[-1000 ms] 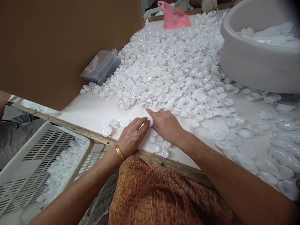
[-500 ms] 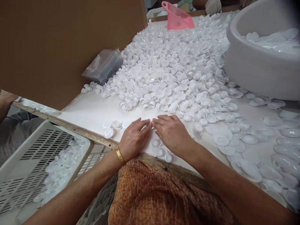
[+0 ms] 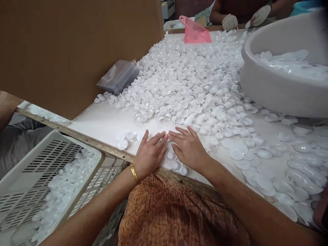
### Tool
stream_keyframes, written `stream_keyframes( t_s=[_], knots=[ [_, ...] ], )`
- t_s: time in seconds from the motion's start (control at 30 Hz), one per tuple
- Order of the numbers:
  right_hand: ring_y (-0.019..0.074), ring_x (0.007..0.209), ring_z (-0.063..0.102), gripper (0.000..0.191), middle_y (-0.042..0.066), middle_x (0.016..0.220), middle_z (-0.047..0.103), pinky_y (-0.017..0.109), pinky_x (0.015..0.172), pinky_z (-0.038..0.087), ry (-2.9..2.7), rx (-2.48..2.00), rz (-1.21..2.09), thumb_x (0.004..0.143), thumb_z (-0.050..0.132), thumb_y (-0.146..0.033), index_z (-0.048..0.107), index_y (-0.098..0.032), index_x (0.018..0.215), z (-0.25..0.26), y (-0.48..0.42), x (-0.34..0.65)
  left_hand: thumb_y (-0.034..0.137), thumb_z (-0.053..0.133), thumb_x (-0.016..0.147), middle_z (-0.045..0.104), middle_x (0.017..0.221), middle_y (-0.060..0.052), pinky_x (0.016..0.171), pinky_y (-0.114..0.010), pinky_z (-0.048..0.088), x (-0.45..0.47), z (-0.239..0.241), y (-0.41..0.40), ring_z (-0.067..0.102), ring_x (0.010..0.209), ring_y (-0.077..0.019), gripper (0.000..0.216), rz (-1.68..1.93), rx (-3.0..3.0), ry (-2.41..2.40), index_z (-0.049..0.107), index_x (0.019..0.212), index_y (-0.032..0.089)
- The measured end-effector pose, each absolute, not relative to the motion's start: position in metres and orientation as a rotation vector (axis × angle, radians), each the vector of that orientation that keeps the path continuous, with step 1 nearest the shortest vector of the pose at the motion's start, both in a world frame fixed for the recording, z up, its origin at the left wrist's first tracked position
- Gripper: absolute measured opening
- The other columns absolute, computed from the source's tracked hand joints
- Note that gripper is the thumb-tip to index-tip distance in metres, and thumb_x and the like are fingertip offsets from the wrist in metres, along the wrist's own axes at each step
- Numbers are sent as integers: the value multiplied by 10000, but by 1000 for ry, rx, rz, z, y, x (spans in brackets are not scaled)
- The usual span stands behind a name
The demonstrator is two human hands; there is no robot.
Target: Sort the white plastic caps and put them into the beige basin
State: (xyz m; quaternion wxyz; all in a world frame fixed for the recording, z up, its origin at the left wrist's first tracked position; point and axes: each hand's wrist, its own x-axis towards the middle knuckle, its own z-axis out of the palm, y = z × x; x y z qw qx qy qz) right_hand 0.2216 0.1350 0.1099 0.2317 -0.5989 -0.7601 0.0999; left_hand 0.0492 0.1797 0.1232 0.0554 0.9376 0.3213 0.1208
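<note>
My left hand (image 3: 150, 152) and my right hand (image 3: 188, 146) lie flat side by side on the white table (image 3: 102, 121) near its front edge, fingers stretched out and fingertips almost touching. Small white plastic cups (image 3: 175, 165) sit under and between the two hands. A gold bangle (image 3: 134, 173) circles my left wrist. Beyond my fingertips spreads a big heap of tiny white cups (image 3: 189, 78). A few white discs (image 3: 126, 139) lie left of my left hand.
A large white tub (image 3: 279, 90) holding saucers stands at the right, with loose saucers (image 3: 263, 160) spread below it. A slotted white crate (image 3: 38, 177) with cups sits lower left. A clear bag (image 3: 118, 76), a pink scoop (image 3: 194, 32) and another person's gloved hands (image 3: 230, 22) are at the far end.
Both hands have drawn back slightly toward the table's front edge and flattened, the right index no longer reaching forward. The view has shifted a little.
</note>
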Motion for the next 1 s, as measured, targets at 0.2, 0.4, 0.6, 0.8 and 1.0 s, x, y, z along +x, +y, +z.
stream_keyframes(
  t_s=[0.2,0.4,0.6,0.8,1.0],
  knots=[
    [241,1213,387,352,88,1247,537,469,1023,247,-2005,-1676,235,829,483,-225,557,-135,1161,106,136,224,215,527,818,622,1100,-100,912,-450,430,49,120,186,576,1009,-229,262,485,2889,1026,584,1068,159],
    [227,1123,475,311,96,1145,596,432,946,360,-1913,-1646,336,807,551,-239,577,-156,1105,113,135,224,240,509,832,686,793,-52,648,-277,501,69,126,188,632,713,-159,170,751,2594,1152,664,832,169],
    [152,842,623,396,73,1068,620,313,781,493,-1497,-1469,611,803,532,-182,486,-193,1196,122,133,228,322,535,817,700,887,-22,719,-275,527,88,138,179,645,782,-155,213,947,2093,1202,679,921,205],
    [158,905,622,500,90,1094,621,297,774,515,-1213,-1369,862,805,496,-182,401,-181,1295,122,134,225,263,548,810,685,962,-31,841,-319,506,97,148,171,628,895,-169,202,1023,2082,1171,673,958,204],
    [171,927,615,511,89,1081,627,319,796,512,-1148,-1348,905,816,494,-229,388,-168,1312,123,134,227,274,565,797,678,995,-32,842,-332,514,102,143,174,629,898,-171,223,1000,1895,1137,664,984,204]
  ],
)
